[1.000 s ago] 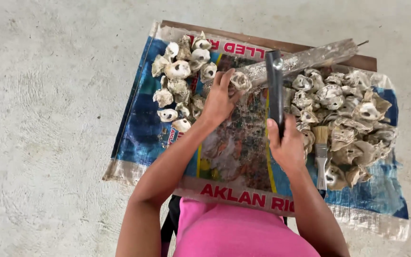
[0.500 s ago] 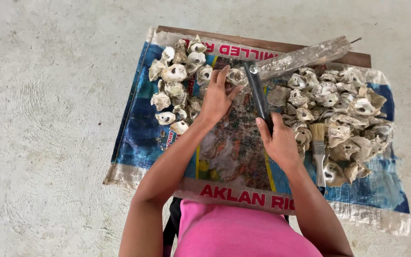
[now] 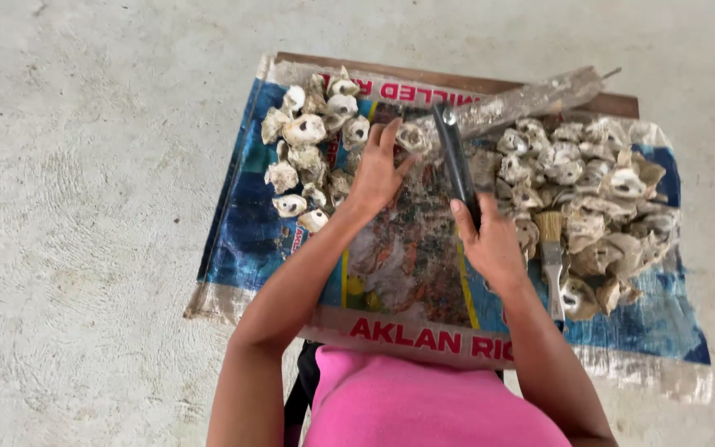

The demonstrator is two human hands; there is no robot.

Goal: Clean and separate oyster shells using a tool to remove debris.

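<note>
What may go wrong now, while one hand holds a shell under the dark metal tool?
1. The left hand pins an oyster shell right where the dark metal bar in the right hand points; a miss may hit the fingers.
2. Chips could fly up toward the face.
3. The paintbrush lies beside the right wrist and might get knocked away.

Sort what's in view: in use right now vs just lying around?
In use:
- left hand steadying one shell
- right hand, grip on a dark flat tool
- printed sack as work surface

Lying about:
- brush
- shell pile, left
- shell pile, right
- crusted bar
</note>
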